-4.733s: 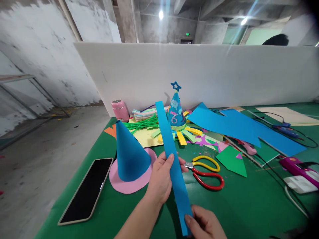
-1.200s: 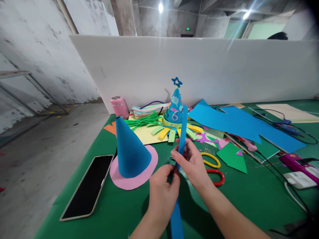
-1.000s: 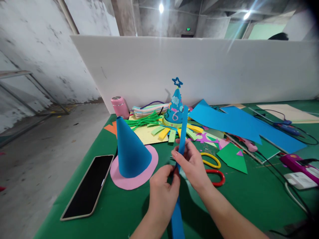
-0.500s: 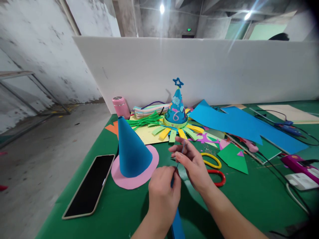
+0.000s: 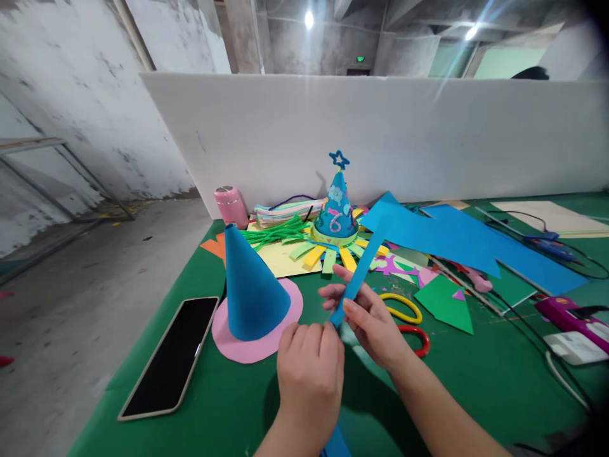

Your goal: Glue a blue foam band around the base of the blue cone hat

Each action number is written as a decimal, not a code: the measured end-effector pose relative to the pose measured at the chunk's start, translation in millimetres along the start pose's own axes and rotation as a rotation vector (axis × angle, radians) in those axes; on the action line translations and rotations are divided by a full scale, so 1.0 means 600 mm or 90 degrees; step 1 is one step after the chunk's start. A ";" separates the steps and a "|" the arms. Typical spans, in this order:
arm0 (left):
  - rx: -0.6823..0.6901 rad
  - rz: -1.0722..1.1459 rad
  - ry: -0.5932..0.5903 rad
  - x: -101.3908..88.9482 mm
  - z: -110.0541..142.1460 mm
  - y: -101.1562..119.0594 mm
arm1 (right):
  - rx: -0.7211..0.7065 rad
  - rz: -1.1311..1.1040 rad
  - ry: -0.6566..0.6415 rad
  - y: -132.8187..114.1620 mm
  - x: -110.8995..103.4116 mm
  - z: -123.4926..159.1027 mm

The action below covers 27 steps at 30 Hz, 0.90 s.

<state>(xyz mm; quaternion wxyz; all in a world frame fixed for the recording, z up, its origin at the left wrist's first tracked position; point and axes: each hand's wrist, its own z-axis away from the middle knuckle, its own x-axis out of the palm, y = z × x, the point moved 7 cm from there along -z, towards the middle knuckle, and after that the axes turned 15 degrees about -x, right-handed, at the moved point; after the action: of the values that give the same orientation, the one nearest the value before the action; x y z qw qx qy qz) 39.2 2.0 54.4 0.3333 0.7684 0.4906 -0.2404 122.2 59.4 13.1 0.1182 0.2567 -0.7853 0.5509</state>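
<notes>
Both hands grip a long blue paper strip [image 5: 362, 269] over the green table [image 5: 457, 381]. My left hand [image 5: 310, 368] is closed around the strip's lower part, knuckles up, and the strip's bottom end shows below my wrist. My right hand [image 5: 368, 315] pinches the strip higher up, between thumb and fingers. The upper part of the strip leans up and to the right. To the left of my hands stands a plain blue cone hat [image 5: 248, 290] on a pink round brim [image 5: 280, 333].
A black phone [image 5: 172, 355] lies at the near left edge. Red and yellow scissors [image 5: 409, 320] sit behind my right hand. A decorated party hat [image 5: 336, 208], green pipe cleaners [image 5: 276, 232], blue paper sheets [image 5: 451, 238], a pink bottle [image 5: 230, 206] and cables [image 5: 552, 355] fill the back and right.
The strip stood near upright a second ago; now its top tilts right. My left hand has rolled over it, knuckles up. My right hand stays pinched on it.
</notes>
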 end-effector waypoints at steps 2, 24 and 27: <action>0.003 -0.004 0.001 0.001 0.000 0.000 | 0.001 -0.021 -0.001 -0.001 0.001 0.000; -0.808 0.910 -0.379 0.132 0.031 -0.107 | 0.022 0.880 -0.062 -0.051 -0.197 0.065; -0.829 0.945 -0.371 0.134 0.030 -0.101 | 0.060 0.950 -0.158 -0.045 -0.200 0.066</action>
<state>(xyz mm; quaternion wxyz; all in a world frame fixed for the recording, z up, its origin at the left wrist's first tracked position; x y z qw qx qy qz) 15.3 54.5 -30.4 0.8558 0.4602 -0.1724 0.1614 241.2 48.2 -35.5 -0.3863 -0.2779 -0.7338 0.4848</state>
